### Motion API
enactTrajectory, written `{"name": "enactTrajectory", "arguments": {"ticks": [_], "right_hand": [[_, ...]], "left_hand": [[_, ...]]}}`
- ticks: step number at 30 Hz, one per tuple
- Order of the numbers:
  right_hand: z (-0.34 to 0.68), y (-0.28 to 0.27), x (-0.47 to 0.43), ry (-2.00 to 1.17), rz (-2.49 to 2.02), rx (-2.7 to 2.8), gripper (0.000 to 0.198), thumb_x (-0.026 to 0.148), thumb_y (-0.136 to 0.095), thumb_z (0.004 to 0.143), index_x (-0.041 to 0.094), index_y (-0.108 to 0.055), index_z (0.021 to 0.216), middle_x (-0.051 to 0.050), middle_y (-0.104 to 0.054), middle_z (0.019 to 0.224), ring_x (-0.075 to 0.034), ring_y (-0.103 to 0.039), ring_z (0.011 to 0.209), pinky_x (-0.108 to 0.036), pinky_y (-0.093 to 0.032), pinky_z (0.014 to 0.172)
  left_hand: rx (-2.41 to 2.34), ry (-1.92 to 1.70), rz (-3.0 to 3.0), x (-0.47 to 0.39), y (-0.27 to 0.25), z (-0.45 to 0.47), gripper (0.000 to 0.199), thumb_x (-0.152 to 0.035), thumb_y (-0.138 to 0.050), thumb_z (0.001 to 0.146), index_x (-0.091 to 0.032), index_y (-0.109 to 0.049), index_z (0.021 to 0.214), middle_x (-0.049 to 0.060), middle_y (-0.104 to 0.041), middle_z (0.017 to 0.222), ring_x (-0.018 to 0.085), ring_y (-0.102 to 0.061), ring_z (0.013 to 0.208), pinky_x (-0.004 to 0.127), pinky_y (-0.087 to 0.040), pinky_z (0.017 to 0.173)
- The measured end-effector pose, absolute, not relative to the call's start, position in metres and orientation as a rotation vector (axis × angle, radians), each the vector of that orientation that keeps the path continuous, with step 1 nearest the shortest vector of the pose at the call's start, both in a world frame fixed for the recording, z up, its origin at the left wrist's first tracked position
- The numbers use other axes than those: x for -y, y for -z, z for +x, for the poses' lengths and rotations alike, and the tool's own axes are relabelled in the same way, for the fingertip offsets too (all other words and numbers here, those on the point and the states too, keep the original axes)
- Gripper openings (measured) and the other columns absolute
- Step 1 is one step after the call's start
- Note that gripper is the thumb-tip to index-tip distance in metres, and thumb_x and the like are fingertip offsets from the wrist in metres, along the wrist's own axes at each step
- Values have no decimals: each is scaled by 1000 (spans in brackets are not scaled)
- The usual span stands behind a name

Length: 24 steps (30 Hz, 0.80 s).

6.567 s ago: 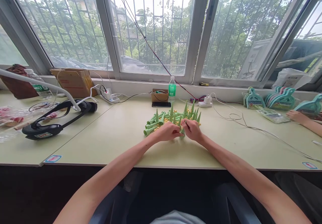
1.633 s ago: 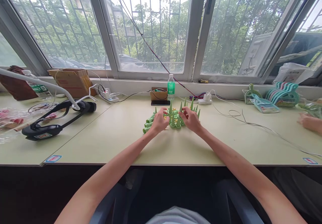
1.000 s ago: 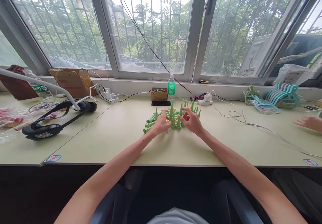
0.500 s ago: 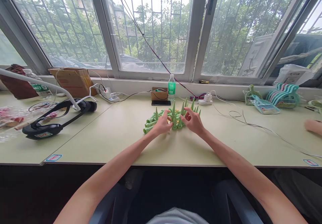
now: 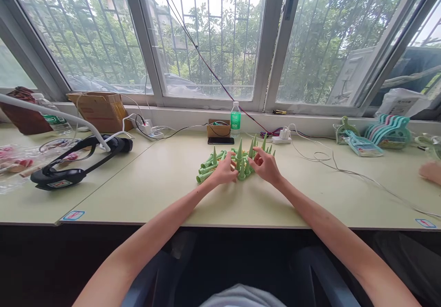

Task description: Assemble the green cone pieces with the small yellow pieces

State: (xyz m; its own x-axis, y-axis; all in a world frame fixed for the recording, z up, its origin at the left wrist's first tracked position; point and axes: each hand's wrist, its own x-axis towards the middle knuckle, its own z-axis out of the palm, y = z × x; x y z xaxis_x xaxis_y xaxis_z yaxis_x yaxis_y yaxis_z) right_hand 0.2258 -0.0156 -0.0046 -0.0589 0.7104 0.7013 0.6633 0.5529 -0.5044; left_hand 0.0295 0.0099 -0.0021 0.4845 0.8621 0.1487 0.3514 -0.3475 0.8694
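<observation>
Several pointed green cones (image 5: 240,153) stand upright in a cluster on the table, some stacked, with a small one (image 5: 241,174) at the front. My left hand (image 5: 224,171) is at the cluster's left side, thumb and fingers apart, the thumb close to the front cones. On the right side, my right hand (image 5: 265,165) has its fingers curled and its thumb and forefinger at a green cone (image 5: 251,149). Ribbed green tubes (image 5: 206,177) lie to the left, partly hidden by my left hand. Yellowish bits show among the cones.
Behind the cones are a phone (image 5: 221,140), a small cardboard box (image 5: 218,130) and a green-labelled bottle (image 5: 235,119). A black headset (image 5: 74,173) lies left. White cables (image 5: 358,173) cross the right side, near packaged teal items (image 5: 387,132) and another person's hand (image 5: 430,173).
The front cones have shifted slightly to the right, and the tall cone between my hands a little too. Both my hands have moved only slightly.
</observation>
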Motion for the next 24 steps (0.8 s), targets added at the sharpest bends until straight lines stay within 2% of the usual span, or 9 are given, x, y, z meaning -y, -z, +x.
{"name": "enactTrajectory", "arguments": {"ticks": [8,13,18,24], "right_hand": [[226,2,19,-100,-1144,1755,38,45,-53,88,18,-57,115,2,-55,67,-9,-41,46,-22,-37,48],[228,-3,22,-130,-1127,1726,37,48,-48,91,18,-59,109,2,-53,66,-8,-42,44,-21,-37,48],[232,-6,23,-120,-1130,1675,36,48,-43,94,18,-60,103,3,-50,63,-8,-41,42,-21,-36,47],[232,-4,22,-110,-1119,1634,32,47,-42,94,19,-59,98,4,-45,59,-9,-38,43,-21,-34,47]], "left_hand": [[-939,-671,1867,-7,-5,24,93,-20,-79,65,-25,-25,140,15,-49,122,14,-66,74,24,-56,54],[-959,-711,1905,-9,1,27,92,-24,-80,66,-24,-25,140,16,-50,121,14,-66,71,25,-55,52],[-966,-743,1910,-9,4,29,90,-24,-81,65,-25,-29,138,13,-53,116,13,-65,70,24,-56,53],[-952,-705,1847,-7,-6,24,99,-18,-83,58,-24,-29,141,16,-52,122,14,-66,73,23,-54,54]]}}
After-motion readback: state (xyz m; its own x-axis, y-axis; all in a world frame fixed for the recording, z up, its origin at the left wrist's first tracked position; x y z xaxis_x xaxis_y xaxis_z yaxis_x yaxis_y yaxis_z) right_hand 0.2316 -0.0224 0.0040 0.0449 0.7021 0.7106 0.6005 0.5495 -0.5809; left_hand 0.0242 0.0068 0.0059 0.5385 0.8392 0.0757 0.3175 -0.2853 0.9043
